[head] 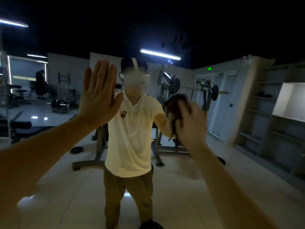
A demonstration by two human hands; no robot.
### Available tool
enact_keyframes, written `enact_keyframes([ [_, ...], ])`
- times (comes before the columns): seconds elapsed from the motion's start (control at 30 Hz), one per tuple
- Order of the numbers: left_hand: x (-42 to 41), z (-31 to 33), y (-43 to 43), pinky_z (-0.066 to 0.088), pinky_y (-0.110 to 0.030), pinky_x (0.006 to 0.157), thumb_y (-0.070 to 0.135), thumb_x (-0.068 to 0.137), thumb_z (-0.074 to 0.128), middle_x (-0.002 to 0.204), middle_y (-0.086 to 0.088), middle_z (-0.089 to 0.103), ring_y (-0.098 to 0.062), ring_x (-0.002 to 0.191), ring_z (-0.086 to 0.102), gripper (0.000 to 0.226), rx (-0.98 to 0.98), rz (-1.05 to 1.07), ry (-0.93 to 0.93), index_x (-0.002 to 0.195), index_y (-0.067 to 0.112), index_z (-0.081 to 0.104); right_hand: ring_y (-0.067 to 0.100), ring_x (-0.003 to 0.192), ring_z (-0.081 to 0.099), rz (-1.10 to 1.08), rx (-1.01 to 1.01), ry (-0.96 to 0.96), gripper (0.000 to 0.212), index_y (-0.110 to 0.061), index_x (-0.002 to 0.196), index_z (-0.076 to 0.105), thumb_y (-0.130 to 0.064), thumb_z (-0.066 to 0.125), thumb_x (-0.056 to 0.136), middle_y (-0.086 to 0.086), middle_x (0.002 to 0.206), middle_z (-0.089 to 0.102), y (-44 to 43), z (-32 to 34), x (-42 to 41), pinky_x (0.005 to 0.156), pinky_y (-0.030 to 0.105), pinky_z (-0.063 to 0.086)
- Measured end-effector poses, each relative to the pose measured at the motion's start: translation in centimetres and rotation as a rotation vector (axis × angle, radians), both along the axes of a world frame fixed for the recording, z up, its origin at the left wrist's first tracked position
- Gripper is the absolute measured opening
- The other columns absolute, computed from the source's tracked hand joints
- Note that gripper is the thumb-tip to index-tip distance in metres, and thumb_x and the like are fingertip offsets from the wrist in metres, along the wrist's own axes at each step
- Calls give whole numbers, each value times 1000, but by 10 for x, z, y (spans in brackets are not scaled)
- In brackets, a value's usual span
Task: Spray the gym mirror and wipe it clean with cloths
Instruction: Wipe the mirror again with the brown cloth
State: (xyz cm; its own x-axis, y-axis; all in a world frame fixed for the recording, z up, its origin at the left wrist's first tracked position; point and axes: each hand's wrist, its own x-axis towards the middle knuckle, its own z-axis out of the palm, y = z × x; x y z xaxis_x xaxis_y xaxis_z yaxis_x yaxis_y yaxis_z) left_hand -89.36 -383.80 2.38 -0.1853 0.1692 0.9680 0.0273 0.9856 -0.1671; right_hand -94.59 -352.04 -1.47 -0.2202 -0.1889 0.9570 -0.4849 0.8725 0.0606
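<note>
The right hand grasps a dark cloth against the mirror, right of centre; the left hand rests on it flat, fingers straight. Better to overlap the strokes and reach up — smears show higher.

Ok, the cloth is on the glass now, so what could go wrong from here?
1. The left hand looks pressed flat on the mirror, so it may leave fresh prints on the glass.
2. Smudges sit high up, well above the cloth held by the right hand, and could be missed.
3. The reflected room is dim, so streaks may go unseen.
</note>
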Motion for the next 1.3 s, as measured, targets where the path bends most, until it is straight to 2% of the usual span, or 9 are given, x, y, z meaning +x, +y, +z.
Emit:
enact_keyframes([
  [0.13,-8,11,-3,7,-60,129,54,108,31,172,-26,5,-39,160,2,82,-28,67,27,165,-1,9,37,118,51,-144,-539,-72,59,-12,155,39,-16,54,98,23,141,43,30,77,-18,102,43,46],
  [0.23,-11,8,-3,12,-63,127,59,108,22,172,-25,3,-39,161,3,84,-37,84,41,164,-1,9,39,118,50,-98,-634,-52,61,-13,155,39,-18,52,96,25,141,42,-11,87,-16,100,46,45],
  [0.4,-10,9,-4,11,-63,127,58,107,26,172,-24,2,-38,161,3,84,-56,71,49,164,-2,10,21,109,56,95,-256,29,44,-19,139,50,-33,51,98,4,117,53,-136,34,22,94,27,43],
  [0.57,-7,7,-7,9,-62,128,57,106,24,172,-24,1,-38,161,1,83,-86,60,23,165,-1,9,30,101,60,105,310,240,57,-10,140,55,-32,73,90,15,115,59,-114,42,12,92,45,49],
  [0.77,-10,6,-8,12,-63,127,51,105,34,173,-24,0,-39,161,2,82,-83,60,30,164,-1,10,35,112,53,-122,-257,143,57,-15,151,44,-22,56,96,21,131,49,-8,157,-19,97,47,50],
  [0.9,-8,7,-5,11,-64,127,52,105,32,173,-23,0,-39,161,2,82,-70,78,27,164,-1,10,33,120,51,-166,-638,81,55,-12,152,44,-24,43,99,20,139,45,-27,185,-20,104,45,45],
  [1.0,-6,8,-3,12,-65,126,51,105,31,172,-25,4,-40,160,5,81,-79,81,27,163,-2,15,29,116,52,-31,-465,133,59,-14,149,44,-32,47,93,17,134,47,-90,151,1,101,44,50],
  [1.23,9,53,-22,29,-55,117,47,104,37,159,-27,36,-43,144,39,70,-80,49,99,156,0,36,25,106,58,86,535,297,58,-17,141,57,-38,67,88,10,117,58,-91,101,7,93,41,52],
  [1.3,9,78,-28,17,-54,126,49,104,35,167,-25,25,-40,155,25,75,-46,79,94,162,1,25,24,103,60,67,449,244,51,-24,139,56,-32,68,91,7,117,58,-64,139,-1,86,37,51],
])
